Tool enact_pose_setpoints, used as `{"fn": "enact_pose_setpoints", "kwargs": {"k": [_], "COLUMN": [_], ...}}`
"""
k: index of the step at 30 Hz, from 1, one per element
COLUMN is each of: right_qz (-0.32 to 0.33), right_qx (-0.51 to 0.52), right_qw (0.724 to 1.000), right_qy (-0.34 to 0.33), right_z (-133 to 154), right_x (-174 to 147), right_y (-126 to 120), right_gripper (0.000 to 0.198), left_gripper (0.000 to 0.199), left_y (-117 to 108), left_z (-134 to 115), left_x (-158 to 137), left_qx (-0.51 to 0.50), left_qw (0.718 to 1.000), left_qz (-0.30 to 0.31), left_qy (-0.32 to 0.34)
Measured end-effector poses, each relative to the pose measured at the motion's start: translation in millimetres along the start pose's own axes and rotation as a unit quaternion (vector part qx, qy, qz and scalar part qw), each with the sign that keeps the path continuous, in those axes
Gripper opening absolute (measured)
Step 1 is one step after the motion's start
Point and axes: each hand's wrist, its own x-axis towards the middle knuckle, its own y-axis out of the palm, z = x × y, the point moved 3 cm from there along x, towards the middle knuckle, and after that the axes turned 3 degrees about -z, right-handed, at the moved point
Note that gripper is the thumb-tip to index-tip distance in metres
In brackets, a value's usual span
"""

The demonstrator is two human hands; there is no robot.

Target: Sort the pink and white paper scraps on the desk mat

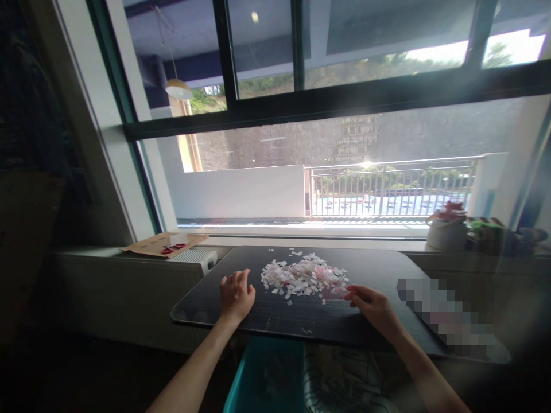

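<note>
A loose heap of small cut paper pieces (301, 276), mostly white with some pink ones, lies on a dark table (284, 321). My right hand (373, 308) is at the heap's right edge, thumb and fingers pinched on a pinkish piece of paper (333, 294). That piece lies against the near right side of the heap. To the left of the heap, my left hand (237, 293) rests on the tabletop with bent fingers, thumb apart from them. It holds nothing that I can see and does not touch the heap.
Below the table's front edge stands a teal bin (245, 373). Red-handled scissors (173, 249) lie on brown paper (148, 245) on the left sill. A white pot (446, 232) stands on the right sill. A blurred-out patch (447, 318) covers the table's right side.
</note>
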Motion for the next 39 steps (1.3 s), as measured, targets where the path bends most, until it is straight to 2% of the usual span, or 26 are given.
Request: {"fn": "enact_pose_setpoints", "kwargs": {"k": [3,7,12,15,19,24,25,30,34,39], "right_qz": [-0.009,0.031,0.013,0.051,0.091,-0.011,-0.015,0.060,0.029,0.036], "right_qx": [-0.045,-0.064,-0.086,-0.118,-0.084,-0.087,-0.097,-0.079,-0.040,-0.075], "right_qw": [0.999,0.997,0.996,0.991,0.992,0.996,0.995,0.995,0.999,0.997], "right_qy": [-0.014,-0.008,-0.020,-0.035,-0.037,-0.021,-0.021,-0.025,-0.018,-0.006], "right_z": [-2.4,-3.9,-1.6,-1.1,2.7,4.8,4.9,12.2,20.6,20.6], "right_x": [2.7,3.1,3.1,2.6,-1.7,-3.6,-4.0,-10.5,-14.1,-12.3], "right_y": [-0.8,4.3,4.7,8.3,11.6,-0.5,-1.7,2.3,0.3,-1.3], "right_gripper": [0.034,0.034,0.038,0.035,0.030,0.027,0.026,0.024,0.023,0.021], "left_gripper": [0.037,0.037,0.038,0.037,0.037,0.037,0.037,0.037,0.037,0.036], "left_y": [-0.6,-0.6,-0.8,-1.9,-3.7,-4.0,-3.5,-0.9,0.0,-1.3], "left_z": [-0.1,0.4,0.1,-0.5,-1.4,-1.2,-1.1,-0.5,-0.1,0.1], "left_x": [-0.4,-0.6,-0.1,0.3,0.5,0.3,0.3,-0.2,-0.8,-1.3], "left_qx": [-0.002,-0.002,-0.006,-0.009,-0.013,-0.014,-0.013,-0.008,-0.007,-0.012], "left_qw": [1.000,1.000,1.000,1.000,1.000,1.000,1.000,1.000,1.000,1.000], "left_qz": [-0.001,0.003,0.007,0.006,0.008,0.006,0.006,0.003,-0.001,-0.001], "left_qy": [-0.002,-0.002,-0.002,-0.005,-0.007,-0.010,-0.010,-0.007,-0.004,-0.005]}}
